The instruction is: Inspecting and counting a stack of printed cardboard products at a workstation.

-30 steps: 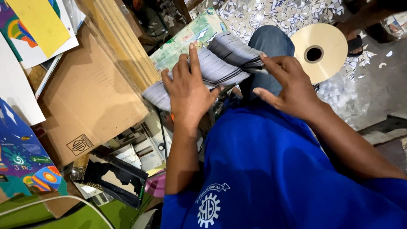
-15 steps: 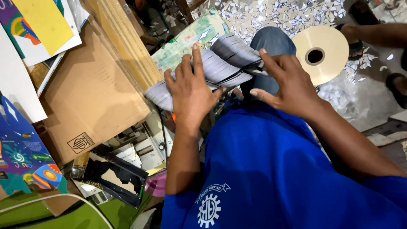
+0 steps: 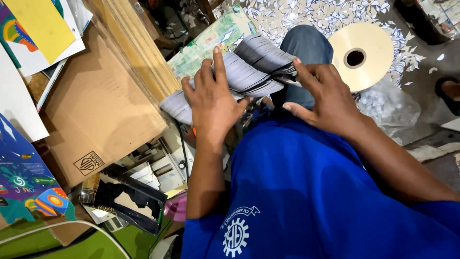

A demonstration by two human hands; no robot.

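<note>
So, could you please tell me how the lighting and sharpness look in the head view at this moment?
In the head view the light is even and soft; the left hand and right hand on the fanned stack of sheets are sharp. The pale tape roll looks bright, nearly washed out. The frame edges look slightly stretched, and the top corners are dim.

Around the fanned paper stack (image 3: 239,76), flat cardboard (image 3: 96,115) crowds its left, a cream tape roll (image 3: 369,52) blocks its right; beyond it lies open, scrap-littered floor (image 3: 306,14).
</note>
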